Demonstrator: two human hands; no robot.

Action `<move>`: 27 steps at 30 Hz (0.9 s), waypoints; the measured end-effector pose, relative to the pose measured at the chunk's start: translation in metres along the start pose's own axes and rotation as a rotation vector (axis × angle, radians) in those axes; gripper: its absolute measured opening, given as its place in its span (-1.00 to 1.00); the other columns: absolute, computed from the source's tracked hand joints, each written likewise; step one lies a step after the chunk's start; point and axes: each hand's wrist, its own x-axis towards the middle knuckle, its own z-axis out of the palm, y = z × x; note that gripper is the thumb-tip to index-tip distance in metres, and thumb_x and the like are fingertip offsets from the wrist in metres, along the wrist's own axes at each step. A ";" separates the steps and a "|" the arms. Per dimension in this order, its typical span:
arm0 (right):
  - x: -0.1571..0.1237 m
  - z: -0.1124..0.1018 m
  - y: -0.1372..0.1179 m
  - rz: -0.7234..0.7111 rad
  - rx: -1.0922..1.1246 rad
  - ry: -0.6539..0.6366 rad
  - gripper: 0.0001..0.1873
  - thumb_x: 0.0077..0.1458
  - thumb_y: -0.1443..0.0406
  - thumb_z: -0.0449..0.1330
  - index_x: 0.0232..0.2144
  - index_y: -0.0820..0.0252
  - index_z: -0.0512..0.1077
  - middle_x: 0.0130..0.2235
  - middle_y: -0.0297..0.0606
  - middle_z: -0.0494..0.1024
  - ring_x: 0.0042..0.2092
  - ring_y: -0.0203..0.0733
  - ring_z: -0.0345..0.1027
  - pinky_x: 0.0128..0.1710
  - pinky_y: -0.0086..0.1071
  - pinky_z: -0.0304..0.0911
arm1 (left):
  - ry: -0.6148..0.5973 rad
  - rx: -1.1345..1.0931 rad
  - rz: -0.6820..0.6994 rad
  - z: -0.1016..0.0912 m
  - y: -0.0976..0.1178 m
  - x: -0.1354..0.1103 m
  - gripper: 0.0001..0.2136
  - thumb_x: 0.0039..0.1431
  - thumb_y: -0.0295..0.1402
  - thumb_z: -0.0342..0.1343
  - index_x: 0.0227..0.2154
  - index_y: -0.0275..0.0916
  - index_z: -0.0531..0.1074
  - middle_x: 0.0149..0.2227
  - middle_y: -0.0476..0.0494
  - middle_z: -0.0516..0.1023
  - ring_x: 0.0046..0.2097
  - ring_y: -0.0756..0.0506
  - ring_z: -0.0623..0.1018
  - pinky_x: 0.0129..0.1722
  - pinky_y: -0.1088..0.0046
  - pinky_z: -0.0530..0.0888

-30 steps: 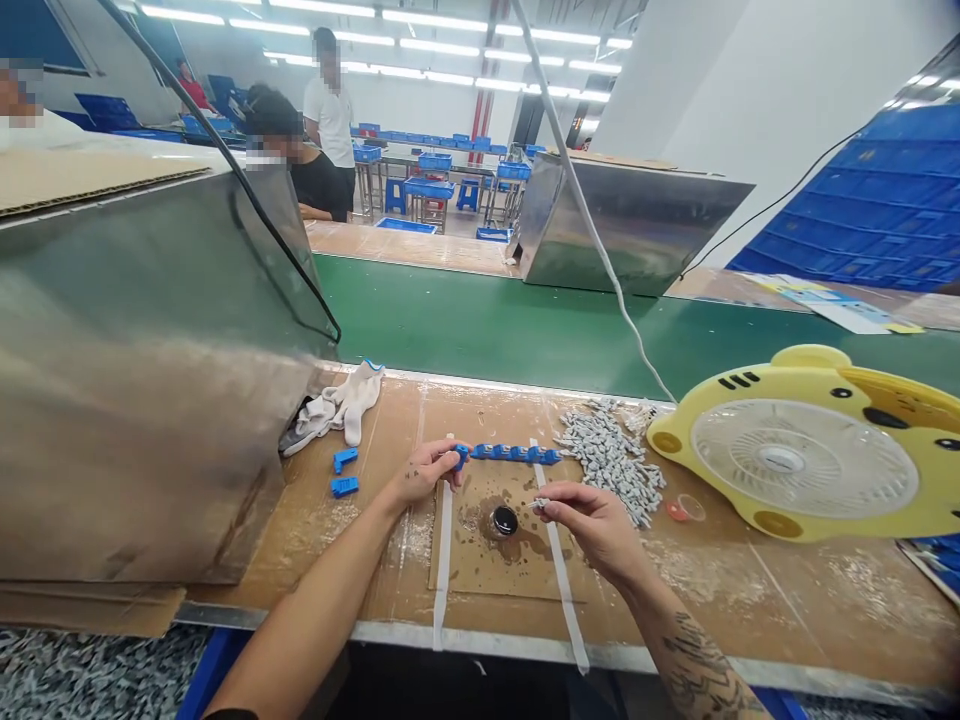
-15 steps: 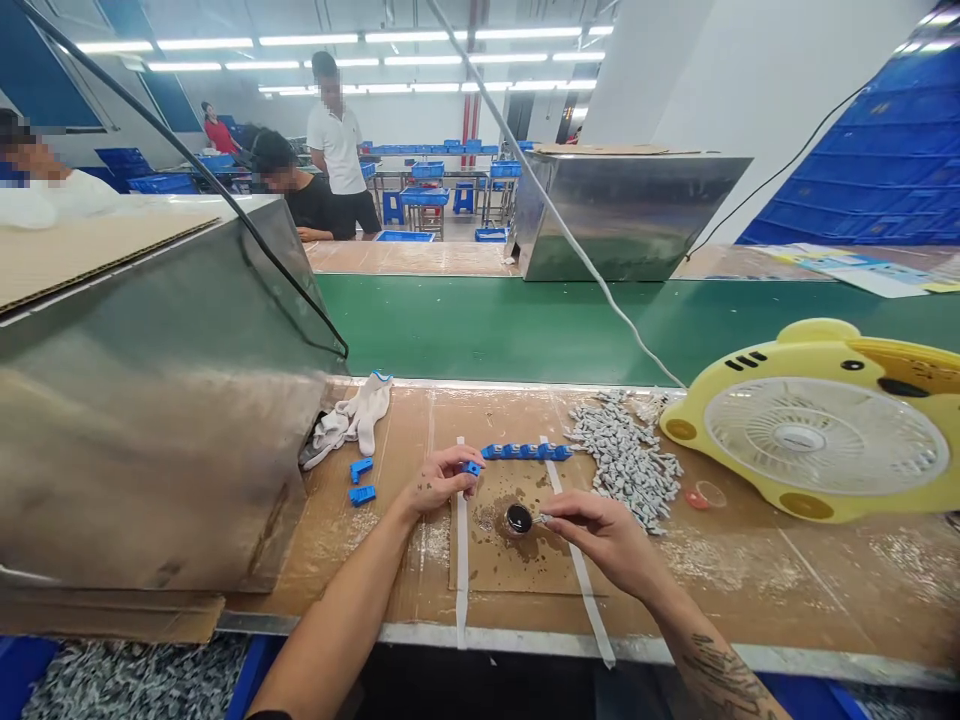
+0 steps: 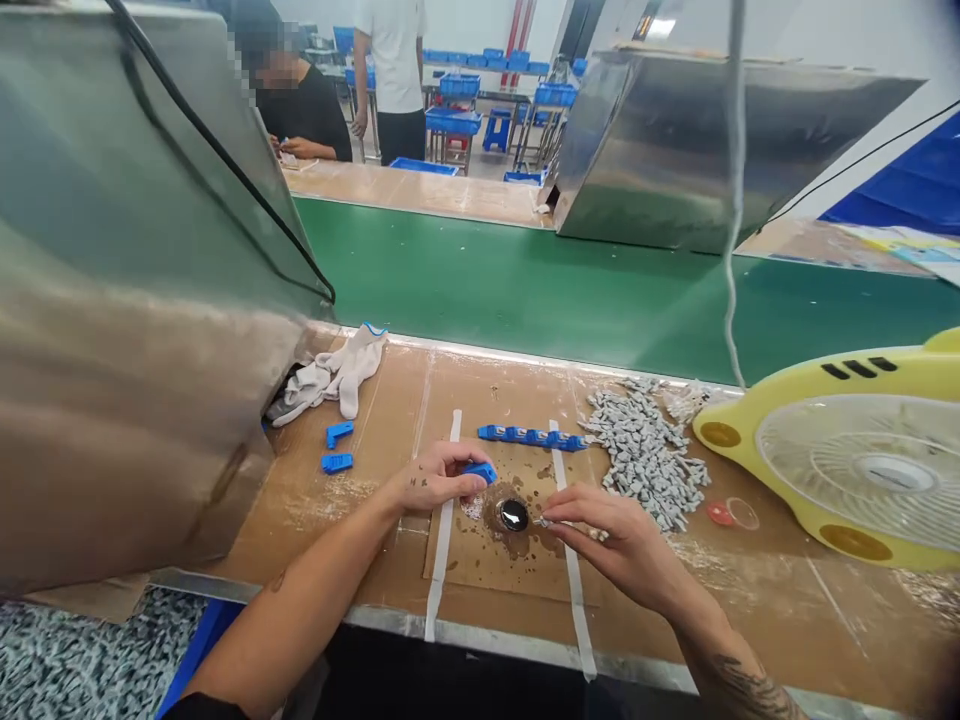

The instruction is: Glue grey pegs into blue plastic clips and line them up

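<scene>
My left hand [image 3: 448, 474] is closed on a small blue plastic part [image 3: 480, 471], held between thumb and fingers above the stained cardboard sheet [image 3: 487, 575]. Thumb and fingertips of my right hand [image 3: 600, 525] pinch a small grey part [image 3: 541, 521]. Its tip points at a small round dish of dark liquid [image 3: 514, 515], just to the left. Behind both hands lies a row of joined blue parts [image 3: 532, 437]. To the right of that row is a pile of small grey parts [image 3: 649, 450].
Two loose blue parts [image 3: 337, 462] and white gloves [image 3: 349, 375] lie at left beside a large metal box [image 3: 150, 300]. A yellow fan [image 3: 862, 460] stands at right, near a small red item [image 3: 721, 513]. Behind runs a green belt [image 3: 480, 290]. A person in black [image 3: 307, 110] sits across it.
The camera view has tilted down and shifted. My left hand has turned the blue part so more of its side shows. My right hand stays by the dish with the grey part.
</scene>
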 end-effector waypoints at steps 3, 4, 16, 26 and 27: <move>0.004 0.002 0.003 -0.020 0.023 -0.023 -0.85 0.34 0.38 0.17 -0.12 0.07 0.51 -0.15 -0.28 0.58 -0.12 -0.20 0.46 -0.12 -0.37 0.31 | -0.024 0.054 -0.031 0.000 0.002 0.000 -0.64 0.07 -0.13 0.33 -0.27 -0.37 0.50 -0.38 -0.09 0.45 -0.44 0.03 0.47 -0.42 0.53 0.44; 0.006 0.003 0.004 -0.028 0.034 -0.028 -0.84 0.34 0.39 0.16 -0.11 0.08 0.50 -0.15 -0.27 0.58 -0.13 -0.20 0.46 -0.13 -0.37 0.31 | -0.032 0.068 -0.038 -0.001 0.002 0.000 -0.64 0.08 -0.13 0.32 -0.27 -0.37 0.50 -0.36 -0.10 0.45 -0.43 0.03 0.47 -0.42 0.53 0.44; 0.016 0.005 0.000 -0.073 -0.025 -0.111 -0.87 0.35 0.40 0.12 -0.13 0.15 0.46 -0.16 -0.21 0.56 -0.15 -0.16 0.42 -0.15 -0.28 0.29 | -0.059 0.197 0.037 -0.002 0.005 0.001 -0.66 0.12 -0.12 0.28 -0.29 -0.36 0.53 -0.36 -0.11 0.45 -0.35 0.00 0.40 -0.33 0.52 0.35; 0.019 -0.009 -0.008 -0.050 0.106 0.021 -0.86 0.31 0.37 0.18 -0.15 0.07 0.52 -0.21 -0.23 0.60 -0.16 -0.11 0.49 -0.19 -0.29 0.41 | -0.126 0.200 0.066 0.001 0.007 0.000 -0.70 0.17 -0.15 0.25 -0.27 -0.34 0.53 -0.33 -0.16 0.48 -0.31 -0.03 0.42 -0.29 0.48 0.36; 0.020 -0.009 -0.009 -0.050 0.138 0.054 -0.86 0.29 0.37 0.20 -0.15 0.06 0.52 -0.22 -0.24 0.60 -0.17 -0.11 0.50 -0.19 -0.30 0.42 | -0.142 0.209 0.086 0.002 0.007 0.000 -0.71 0.18 -0.15 0.24 -0.27 -0.34 0.53 -0.31 -0.18 0.49 -0.29 -0.05 0.43 -0.26 0.46 0.37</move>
